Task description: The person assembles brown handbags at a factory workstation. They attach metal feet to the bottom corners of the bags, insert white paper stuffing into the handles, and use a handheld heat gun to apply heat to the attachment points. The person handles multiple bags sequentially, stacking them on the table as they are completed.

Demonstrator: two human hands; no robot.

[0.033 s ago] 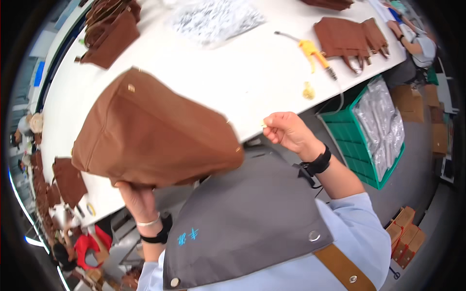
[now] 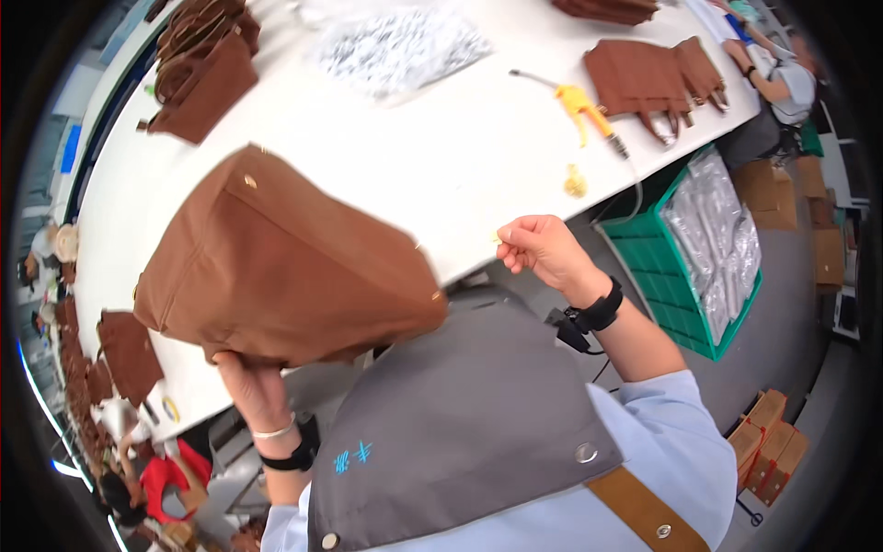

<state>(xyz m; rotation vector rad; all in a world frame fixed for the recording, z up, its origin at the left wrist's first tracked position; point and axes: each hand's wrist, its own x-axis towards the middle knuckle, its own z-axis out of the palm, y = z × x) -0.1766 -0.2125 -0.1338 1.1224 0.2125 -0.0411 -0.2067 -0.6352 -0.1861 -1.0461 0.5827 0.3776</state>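
Note:
A large brown bag (image 2: 294,262) is held up on the left, its flat underside facing up and small gold metal pieces at the corners. My left hand (image 2: 253,386) grips it from below at its near edge; the fingers are partly hidden behind the bag. To the right of the bag and apart from it, my right hand (image 2: 538,248) is closed in a pinch on a small gold-coloured metal piece (image 2: 497,238), whose exact kind is too small to tell.
On the white table (image 2: 405,166) lie a small heap of gold pieces (image 2: 575,181), a yellow air blow gun (image 2: 584,110), a clear bag of small parts (image 2: 400,51) and brown bags (image 2: 635,78). A green crate (image 2: 658,281) with plastic-wrapped items stands at right. Another person (image 2: 782,87) works far right.
The brown bag has shifted slightly left and down in view. My right hand stays almost in place, keeping its pinch on the gold piece.

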